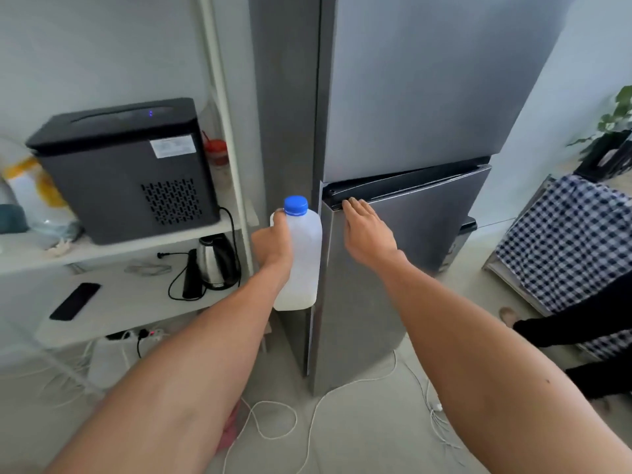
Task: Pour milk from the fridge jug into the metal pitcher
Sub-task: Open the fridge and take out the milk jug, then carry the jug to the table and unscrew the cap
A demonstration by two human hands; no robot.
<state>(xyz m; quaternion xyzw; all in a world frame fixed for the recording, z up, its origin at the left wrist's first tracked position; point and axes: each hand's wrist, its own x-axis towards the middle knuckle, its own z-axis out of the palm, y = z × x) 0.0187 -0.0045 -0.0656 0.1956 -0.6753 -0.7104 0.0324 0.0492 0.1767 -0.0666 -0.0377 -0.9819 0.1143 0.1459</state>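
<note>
Gripping capped milk jug (pixel 302 248) upright by handle in left hand (pixel 273 242), preventing spills; pressing right hand (pixel 367 230), fingers (pixel 355 208) straight, against lower fridge door (pixel 427 227), closing it.

White shelf (pixel 113 249), black appliance (pixel 126 169), lower shelf (pixel 136 302), kettle (pixel 217 261), remote (pixel 75 301)

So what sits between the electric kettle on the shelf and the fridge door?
In the head view, the milk jug, gripped by the left hand, is between the kettle and the lower fridge door.
</note>
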